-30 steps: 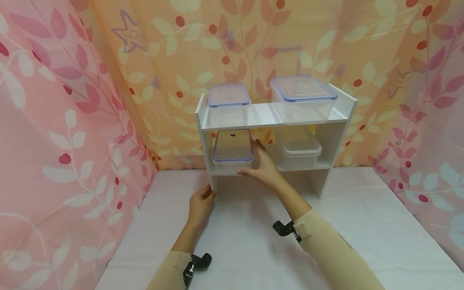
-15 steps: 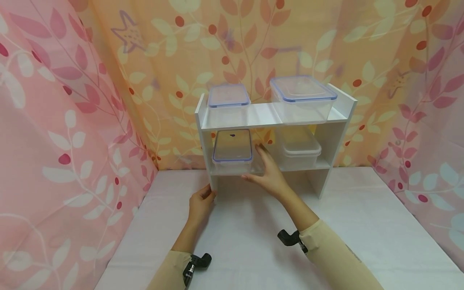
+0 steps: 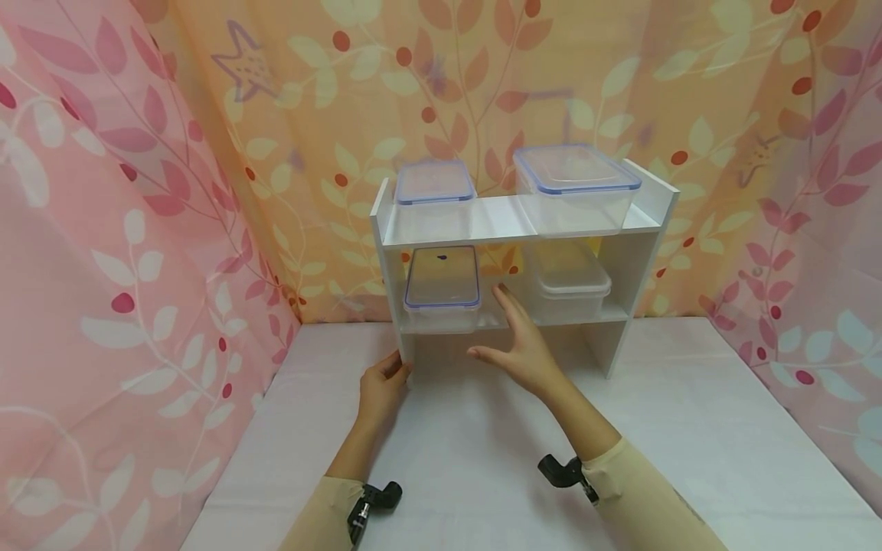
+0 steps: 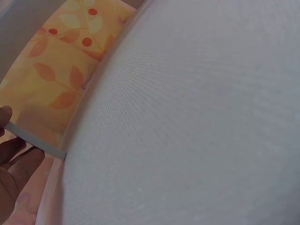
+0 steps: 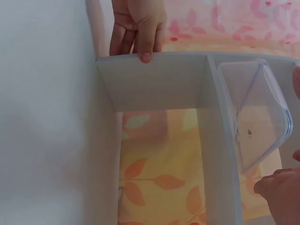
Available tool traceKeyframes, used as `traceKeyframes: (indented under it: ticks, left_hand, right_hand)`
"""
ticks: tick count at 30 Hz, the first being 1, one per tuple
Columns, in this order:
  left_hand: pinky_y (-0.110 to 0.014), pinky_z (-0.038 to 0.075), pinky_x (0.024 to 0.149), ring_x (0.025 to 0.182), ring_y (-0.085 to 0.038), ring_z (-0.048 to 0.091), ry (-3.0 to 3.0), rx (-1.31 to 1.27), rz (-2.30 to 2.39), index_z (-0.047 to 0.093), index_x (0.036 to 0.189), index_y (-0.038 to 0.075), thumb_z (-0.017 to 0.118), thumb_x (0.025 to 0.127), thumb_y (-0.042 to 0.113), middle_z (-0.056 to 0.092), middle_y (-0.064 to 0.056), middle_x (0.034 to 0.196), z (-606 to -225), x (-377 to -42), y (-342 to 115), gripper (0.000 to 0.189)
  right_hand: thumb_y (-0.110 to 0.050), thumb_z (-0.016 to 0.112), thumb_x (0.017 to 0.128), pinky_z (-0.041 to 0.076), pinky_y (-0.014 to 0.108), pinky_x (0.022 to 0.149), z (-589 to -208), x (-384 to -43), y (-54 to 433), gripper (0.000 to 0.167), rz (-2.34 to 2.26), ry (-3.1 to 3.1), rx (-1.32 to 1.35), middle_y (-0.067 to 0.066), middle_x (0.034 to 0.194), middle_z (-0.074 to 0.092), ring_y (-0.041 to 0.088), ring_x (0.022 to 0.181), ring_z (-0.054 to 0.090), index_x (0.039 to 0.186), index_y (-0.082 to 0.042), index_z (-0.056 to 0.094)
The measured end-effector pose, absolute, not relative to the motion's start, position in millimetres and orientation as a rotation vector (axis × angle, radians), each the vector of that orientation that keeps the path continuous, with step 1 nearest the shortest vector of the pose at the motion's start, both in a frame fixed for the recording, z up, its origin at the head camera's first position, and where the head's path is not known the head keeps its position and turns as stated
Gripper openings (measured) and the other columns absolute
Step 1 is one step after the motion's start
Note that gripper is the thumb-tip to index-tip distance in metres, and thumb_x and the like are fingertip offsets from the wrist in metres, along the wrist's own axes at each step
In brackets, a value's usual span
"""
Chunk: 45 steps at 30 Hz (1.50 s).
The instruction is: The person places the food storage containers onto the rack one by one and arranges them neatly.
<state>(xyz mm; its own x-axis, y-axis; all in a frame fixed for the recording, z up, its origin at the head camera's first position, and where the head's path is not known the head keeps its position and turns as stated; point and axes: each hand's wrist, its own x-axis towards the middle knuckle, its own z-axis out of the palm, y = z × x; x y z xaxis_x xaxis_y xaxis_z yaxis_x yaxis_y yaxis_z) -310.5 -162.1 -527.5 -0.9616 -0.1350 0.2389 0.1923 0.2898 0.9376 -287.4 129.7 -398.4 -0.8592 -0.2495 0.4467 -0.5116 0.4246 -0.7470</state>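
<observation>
My left hand (image 3: 381,390) grips the lower left side panel of a white two-tier shelf (image 3: 498,218). In the left wrist view, thumb and fingers pinch the panel's edge (image 4: 35,139) from both sides. My right hand (image 3: 525,353) is held out in front of the lower tier, thumb and fingers spread, holding nothing. Left of it, a clear plastic food container (image 3: 442,287) with a blue-rimmed lid stands at the left end of that tier. In the right wrist view, this container (image 5: 258,112) sits beside the right hand (image 5: 283,194), with a gap between them.
A clear container with a white lid (image 3: 572,283) stands at the lower tier's right. On top are a smaller blue-rimmed container (image 3: 436,195) at left and a larger one (image 3: 579,184) at right. The shelf stands on a white-covered table (image 3: 455,474) before patterned curtains (image 3: 331,138).
My right hand has let go of the lower left container and drawn back, down and to the right. The container and my left hand have stayed put.
</observation>
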Motion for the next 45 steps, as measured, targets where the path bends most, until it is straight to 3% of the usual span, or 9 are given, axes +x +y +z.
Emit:
traceKeyframes:
  ticks: [14,20,37,45]
  left_hand:
    - [-0.036,0.059,0.092,0.117,-0.019,0.068,-2.306,-0.042,-1.717,0.066,0.137,0.011,0.073,0.097,0.022,0.070,-0.008,0.131,-526.8,-311.4,-162.4,0.042]
    - [-0.040,0.058,0.094,0.117,-0.020,0.069,-2.311,-0.036,-1.706,0.066,0.137,0.009,0.072,0.097,0.020,0.069,-0.012,0.132,-524.4,-311.5,-161.9,0.042]
    - [-0.038,0.058,0.095,0.120,-0.024,0.067,-2.312,-0.034,-1.736,0.065,0.138,0.008,0.073,0.097,0.020,0.068,-0.011,0.134,-523.2,-308.6,-162.4,0.044]
    - [-0.036,0.059,0.093,0.119,-0.025,0.068,-2.317,-0.039,-1.717,0.065,0.138,0.005,0.073,0.097,0.019,0.068,-0.015,0.133,-523.1,-309.5,-162.2,0.044]
  right_hand:
    - [-0.039,0.092,0.076,0.026,0.062,0.121,-411.6,-264.7,146.2,0.111,1.365,-2.412,0.648,0.002,0.170,0.025,0.031,0.156,0.024,0.164,-0.024,0.025]
    - [-0.040,0.092,0.076,0.027,0.063,0.120,-414.9,-257.2,155.0,0.110,1.370,-2.407,0.627,-0.002,0.169,0.027,0.028,0.155,0.026,0.163,-0.031,0.026]
    - [-0.035,0.092,0.076,0.032,0.062,0.117,-430.4,-230.4,185.0,0.108,1.318,-2.412,0.632,-0.001,0.166,0.033,0.028,0.152,0.031,0.163,-0.024,0.029]
    - [-0.033,0.090,0.080,0.037,0.064,0.113,-432.3,-222.3,202.4,0.104,1.242,-2.435,0.621,-0.001,0.165,0.034,0.031,0.149,0.037,0.163,-0.029,0.028]
